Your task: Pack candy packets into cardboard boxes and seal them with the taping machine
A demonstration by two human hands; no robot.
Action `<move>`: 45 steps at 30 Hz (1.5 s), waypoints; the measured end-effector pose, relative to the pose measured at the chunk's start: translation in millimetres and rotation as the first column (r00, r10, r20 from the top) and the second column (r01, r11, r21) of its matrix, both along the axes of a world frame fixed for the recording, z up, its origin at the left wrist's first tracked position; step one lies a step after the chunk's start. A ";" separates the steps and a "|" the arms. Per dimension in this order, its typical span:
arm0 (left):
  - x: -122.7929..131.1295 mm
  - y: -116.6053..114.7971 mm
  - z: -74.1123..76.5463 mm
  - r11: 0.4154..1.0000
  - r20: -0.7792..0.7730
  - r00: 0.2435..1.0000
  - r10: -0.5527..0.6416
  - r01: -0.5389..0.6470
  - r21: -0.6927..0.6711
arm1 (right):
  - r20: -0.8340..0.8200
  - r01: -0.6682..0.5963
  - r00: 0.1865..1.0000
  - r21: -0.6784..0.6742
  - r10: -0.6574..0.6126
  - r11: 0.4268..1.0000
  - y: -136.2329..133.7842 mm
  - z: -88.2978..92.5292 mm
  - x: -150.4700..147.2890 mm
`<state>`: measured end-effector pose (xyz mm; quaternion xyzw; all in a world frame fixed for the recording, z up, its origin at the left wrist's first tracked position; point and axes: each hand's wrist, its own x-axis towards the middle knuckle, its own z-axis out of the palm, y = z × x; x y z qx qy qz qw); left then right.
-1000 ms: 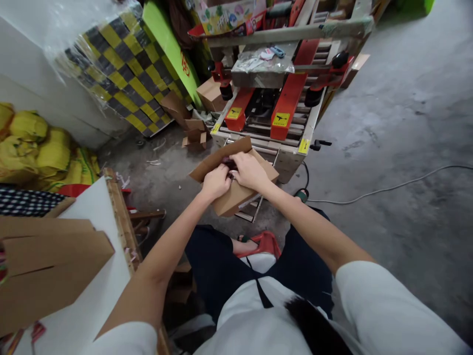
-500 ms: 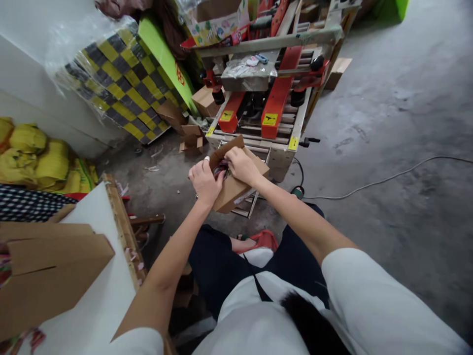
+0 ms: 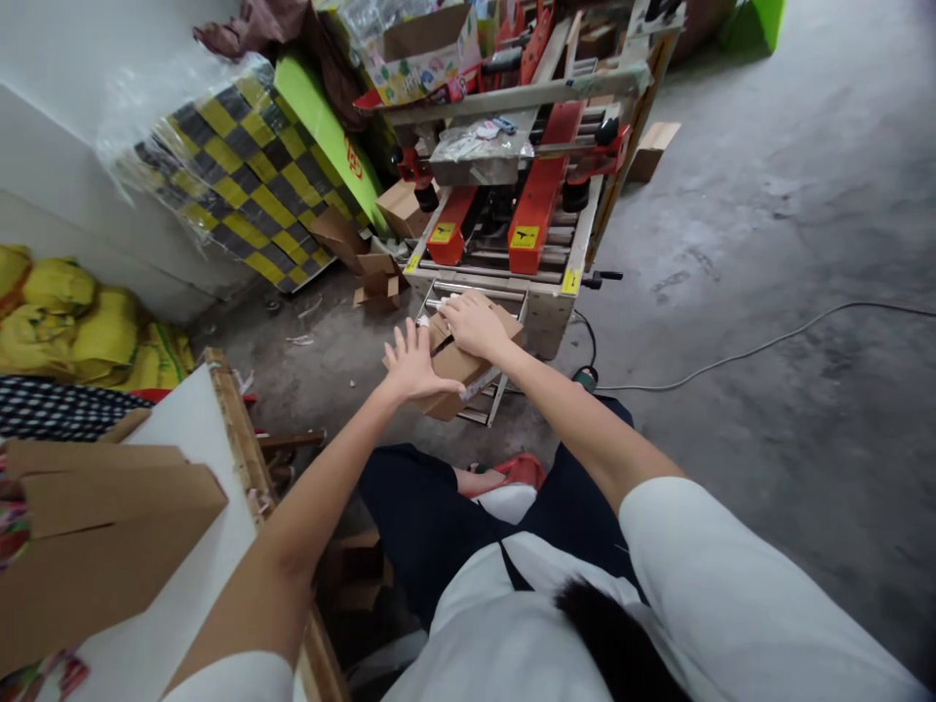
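A small brown cardboard box (image 3: 454, 369) lies with its flaps folded down on the roller infeed of a carton-sealing machine (image 3: 512, 234). My right hand (image 3: 475, 324) rests palm down on the box's top, fingers pressed flat on the flaps. My left hand (image 3: 410, 363) hovers at the box's left side with fingers spread and nothing in it; its thumb touches the box's near edge.
The machine has orange belt guards and a tape head (image 3: 479, 156). Loose cardboard boxes (image 3: 380, 273) lie on the concrete floor to its left, by a yellow-black checkered bundle (image 3: 234, 185). Flat cartons (image 3: 95, 526) sit on a white table at the left. A cable (image 3: 767, 341) crosses the floor at the right.
The box's flaps, open a second ago with both hands inside, are now folded shut. My left hand has let go and spread open; my right hand presses the top.
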<state>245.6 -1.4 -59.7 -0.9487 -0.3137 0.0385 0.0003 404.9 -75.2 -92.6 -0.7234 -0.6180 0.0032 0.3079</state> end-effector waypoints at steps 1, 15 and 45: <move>2.2 -0.1 3.3 1.000 -0.058 0.998 -0.001 -0.001 -0.021 | -0.003 -0.001 1.000 0.006 0.001 1.000 1.8 1.4 0.0; 63.9 44.5 14.5 0.974 0.103 0.970 0.222 -0.226 0.027 | -0.504 0.675 0.633 -0.013 -0.588 0.738 -192.2 -186.7 9.0; -232.5 -48.2 10.8 0.753 0.711 0.652 0.262 -0.599 0.272 | -0.206 0.727 0.509 -0.417 -0.836 0.545 -267.7 -286.0 5.6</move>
